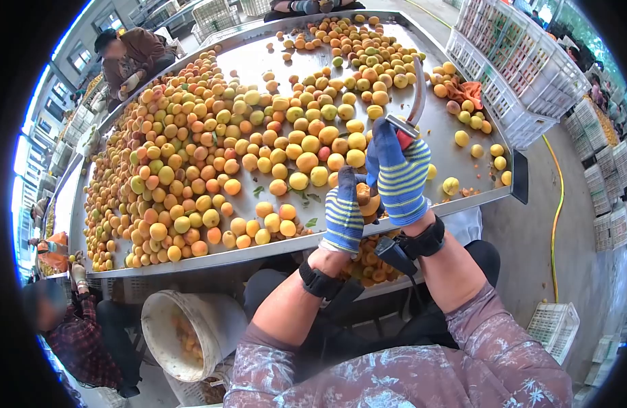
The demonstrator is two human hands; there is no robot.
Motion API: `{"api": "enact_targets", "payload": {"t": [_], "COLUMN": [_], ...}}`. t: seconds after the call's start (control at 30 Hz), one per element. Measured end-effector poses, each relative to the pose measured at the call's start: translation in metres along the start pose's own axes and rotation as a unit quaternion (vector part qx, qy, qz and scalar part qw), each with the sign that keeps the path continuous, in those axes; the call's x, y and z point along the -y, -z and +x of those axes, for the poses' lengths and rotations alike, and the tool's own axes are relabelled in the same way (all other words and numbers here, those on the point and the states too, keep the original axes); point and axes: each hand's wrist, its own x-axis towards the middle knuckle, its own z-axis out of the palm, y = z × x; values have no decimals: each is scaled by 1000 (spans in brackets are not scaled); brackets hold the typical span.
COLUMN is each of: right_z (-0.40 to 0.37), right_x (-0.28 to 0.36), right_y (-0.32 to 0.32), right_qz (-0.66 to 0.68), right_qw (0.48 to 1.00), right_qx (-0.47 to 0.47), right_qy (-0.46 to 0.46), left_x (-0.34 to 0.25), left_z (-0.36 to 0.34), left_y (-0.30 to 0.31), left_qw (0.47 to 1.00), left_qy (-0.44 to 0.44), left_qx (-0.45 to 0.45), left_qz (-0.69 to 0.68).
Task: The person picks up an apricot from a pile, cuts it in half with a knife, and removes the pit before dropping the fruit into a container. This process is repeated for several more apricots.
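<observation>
My left hand (pixel 343 216), in a blue-and-yellow striped glove, has its fingers wrapped round an opened apricot (pixel 366 201). Beside it and touching or nearly touching the fruit, my right hand (pixel 401 175) wears a matching glove. It grips a curved knife (pixel 419 95) whose blade points up and away from me; a bit of red handle shows. Below both hands lie several apricot halves (pixel 373 270) at my lap, partly hidden by my wrists. Whole apricots (pixel 184 163) are heaped on the metal table (pixel 249 197) in front of me.
White plastic crates (pixel 507 61) are stacked by the table's right end, near an orange cloth (pixel 465 92). A white bucket (pixel 191 333) with fruit inside stands at my left. One person sits across the table, another at lower left. A yellow hose (pixel 557 204) runs along the floor.
</observation>
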Motion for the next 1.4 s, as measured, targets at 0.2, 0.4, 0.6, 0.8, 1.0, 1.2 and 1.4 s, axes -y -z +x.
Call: {"api": "enact_targets", "payload": {"t": [0.2,0.4,0.6,0.8,1.0,1.2,1.4], "right_z": [5,4,7,10,6,19,29], "right_x": [-5,1,-5,-20,-24,-14,-35], "right_y": [13,16,17,13,13,20,27], "right_qz": [55,60,56,53,-10,211,246], "right_qw": [998,995,994,996,999,956,933], "right_qx": [-20,-81,-87,-68,-51,-61,-102], "right_qy": [-17,-24,-19,1,-7,-195,-243], "left_x": [25,13,11,31,32,42,66], "left_z": [2,-9,-15,0,1,11,23], "left_y": [1,-13,-21,-13,-12,-4,8], "left_qw": [993,993,997,988,929,948,912], "left_qy": [-75,-91,-79,-111,-249,-208,-248], "left_qx": [-1,-22,-4,-30,-47,-43,-40], "left_qz": [95,72,-6,100,270,238,324]}}
